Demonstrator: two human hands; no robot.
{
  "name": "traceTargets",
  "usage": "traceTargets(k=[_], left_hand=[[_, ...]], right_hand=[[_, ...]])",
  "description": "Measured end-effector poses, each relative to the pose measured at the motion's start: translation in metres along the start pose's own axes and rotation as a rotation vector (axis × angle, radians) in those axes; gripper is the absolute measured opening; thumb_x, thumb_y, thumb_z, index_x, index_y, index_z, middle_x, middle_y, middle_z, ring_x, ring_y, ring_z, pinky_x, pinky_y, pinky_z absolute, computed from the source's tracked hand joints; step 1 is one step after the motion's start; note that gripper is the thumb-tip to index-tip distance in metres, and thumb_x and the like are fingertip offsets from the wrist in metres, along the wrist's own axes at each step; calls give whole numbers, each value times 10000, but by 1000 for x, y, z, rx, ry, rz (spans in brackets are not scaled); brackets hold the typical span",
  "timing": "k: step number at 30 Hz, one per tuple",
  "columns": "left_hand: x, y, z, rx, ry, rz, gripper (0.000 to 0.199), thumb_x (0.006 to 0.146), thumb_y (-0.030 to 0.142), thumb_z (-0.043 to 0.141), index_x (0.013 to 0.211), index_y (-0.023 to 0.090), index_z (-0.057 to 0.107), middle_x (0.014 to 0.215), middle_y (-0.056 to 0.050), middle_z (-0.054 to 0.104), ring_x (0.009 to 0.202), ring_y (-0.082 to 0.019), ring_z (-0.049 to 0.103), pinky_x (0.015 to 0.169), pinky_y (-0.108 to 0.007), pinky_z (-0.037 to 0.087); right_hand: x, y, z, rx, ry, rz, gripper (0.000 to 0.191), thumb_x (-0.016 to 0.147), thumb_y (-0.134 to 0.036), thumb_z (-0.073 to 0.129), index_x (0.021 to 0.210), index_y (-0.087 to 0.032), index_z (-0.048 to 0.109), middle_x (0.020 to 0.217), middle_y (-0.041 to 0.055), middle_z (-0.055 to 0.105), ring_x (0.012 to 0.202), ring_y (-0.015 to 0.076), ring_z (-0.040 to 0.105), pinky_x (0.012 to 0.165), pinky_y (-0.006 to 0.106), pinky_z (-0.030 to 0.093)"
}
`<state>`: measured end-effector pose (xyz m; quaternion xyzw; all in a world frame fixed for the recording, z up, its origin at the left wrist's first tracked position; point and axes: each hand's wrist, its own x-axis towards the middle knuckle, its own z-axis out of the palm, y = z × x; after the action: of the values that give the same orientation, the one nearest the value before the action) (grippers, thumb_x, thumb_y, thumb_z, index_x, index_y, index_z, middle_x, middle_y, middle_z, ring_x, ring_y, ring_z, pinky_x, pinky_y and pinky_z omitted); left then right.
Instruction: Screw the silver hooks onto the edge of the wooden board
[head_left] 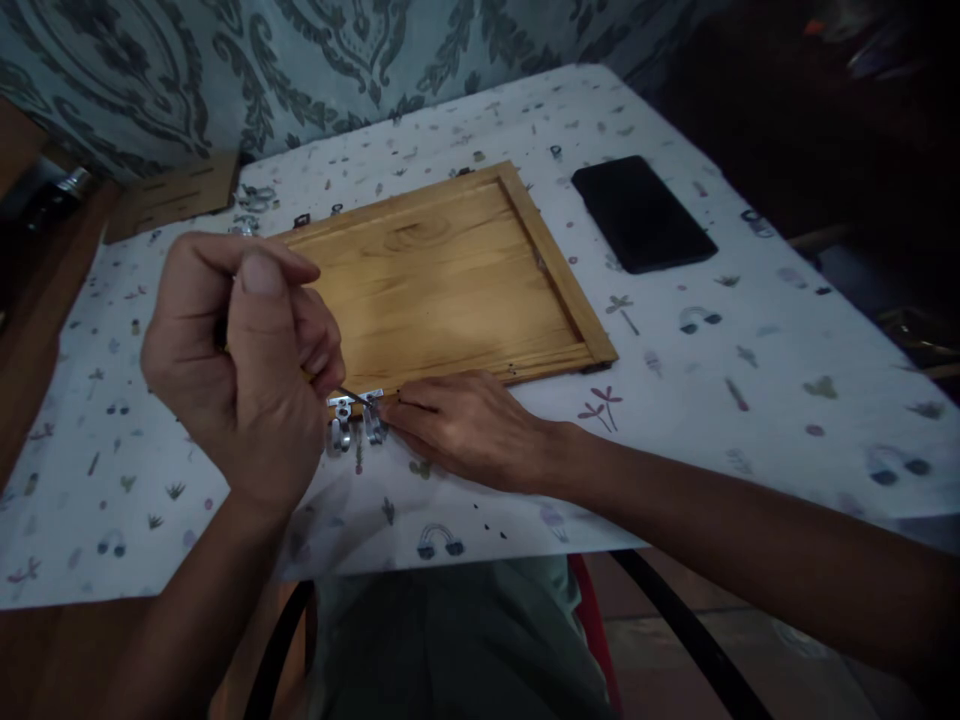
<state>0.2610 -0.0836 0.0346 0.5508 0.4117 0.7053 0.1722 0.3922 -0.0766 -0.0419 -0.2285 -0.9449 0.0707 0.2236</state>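
Note:
My left hand [247,350] is closed around a screwdriver, its handle mostly hidden in the fist. The thin metal shaft [352,397] slants down to a silver metal bracket [343,408] at the near edge of a framed wooden panel [435,280]. Two curved metal clips [356,432] hang from that bracket over the cloth. My right hand [472,425] lies low beside the bracket, its fingers pressed together at the bracket's right end and against the panel's edge. Whatever those fingertips pinch is too small to make out.
A black phone [645,213] lies on the patterned tablecloth [675,370] right of the panel. More metal fittings [255,200] and a brown cardboard piece [176,195] are at the back left. Several small dark bits [487,525] lie near the front edge.

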Motion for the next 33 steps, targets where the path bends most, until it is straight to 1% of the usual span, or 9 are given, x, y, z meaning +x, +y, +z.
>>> traceTargets(k=[5, 10, 13, 15, 18, 22, 26, 30, 33], left_hand=[[-3, 1, -1, 61, -3, 20, 200, 939, 171, 506, 770, 174, 613, 505, 39, 384, 380, -69, 313, 314, -255, 253], [-2, 0, 1, -24, -112, 4, 171, 929, 162, 525, 794, 161, 630, 492, 45, 371, 376, -60, 322, 333, -268, 250], [1, -4, 2, -68, -115, -3, 180, 923, 149, 531, 782, 170, 640, 490, 52, 331, 363, -46, 282, 336, -265, 214], [3, -6, 2, -95, -162, -5, 182, 923, 156, 534, 782, 174, 647, 481, 53, 323, 359, -47, 275, 333, -263, 209], [6, -8, -2, -129, -230, -25, 167, 919, 177, 551, 784, 185, 649, 478, 55, 320, 360, -48, 270, 327, -255, 210], [9, -9, -5, -172, -308, -5, 146, 912, 234, 583, 790, 207, 659, 460, 58, 324, 346, -52, 254, 317, -252, 206], [8, -6, -5, -175, -305, -51, 142, 896, 259, 612, 775, 213, 669, 453, 57, 342, 342, -58, 271, 327, -251, 200], [6, -5, -3, -213, -315, -67, 127, 876, 230, 634, 764, 191, 680, 451, 55, 348, 339, -53, 270, 322, -254, 202], [8, -5, -3, -167, -317, -82, 155, 853, 317, 671, 739, 213, 670, 436, 55, 347, 331, -51, 268, 311, -236, 210]], right_hand=[[0, 0, -1, -17, -14, 7, 184, 954, -155, 484, 1044, -123, 641, 900, 56, 687, 693, 141, 561, 529, 291, 267], [1, -1, -5, -51, -63, 0, 171, 939, -152, 493, 1028, -128, 637, 907, 47, 682, 665, 145, 550, 508, 312, 216], [1, 0, -6, -53, -83, -5, 184, 928, -123, 490, 1044, -124, 633, 943, 54, 680, 672, 139, 546, 510, 311, 209], [1, 0, -6, -43, -86, -7, 184, 925, -119, 493, 1047, -122, 630, 946, 58, 678, 680, 134, 541, 515, 303, 219], [1, 0, -5, -44, -84, -8, 182, 923, -117, 494, 1044, -126, 630, 941, 57, 678, 685, 133, 544, 520, 303, 219], [1, -1, -5, -49, -98, 1, 174, 912, -111, 508, 1039, -130, 627, 940, 52, 678, 690, 137, 550, 525, 304, 211], [2, -1, -6, -47, -101, -1, 165, 922, -102, 479, 1000, -123, 622, 913, 53, 666, 666, 133, 527, 524, 307, 197], [2, -1, -8, -48, -110, -3, 181, 943, -112, 445, 992, -119, 619, 894, 52, 656, 645, 130, 511, 526, 307, 188], [1, -1, -7, -51, -101, -4, 188, 947, -113, 440, 976, -121, 625, 885, 49, 659, 641, 128, 506, 531, 308, 191]])
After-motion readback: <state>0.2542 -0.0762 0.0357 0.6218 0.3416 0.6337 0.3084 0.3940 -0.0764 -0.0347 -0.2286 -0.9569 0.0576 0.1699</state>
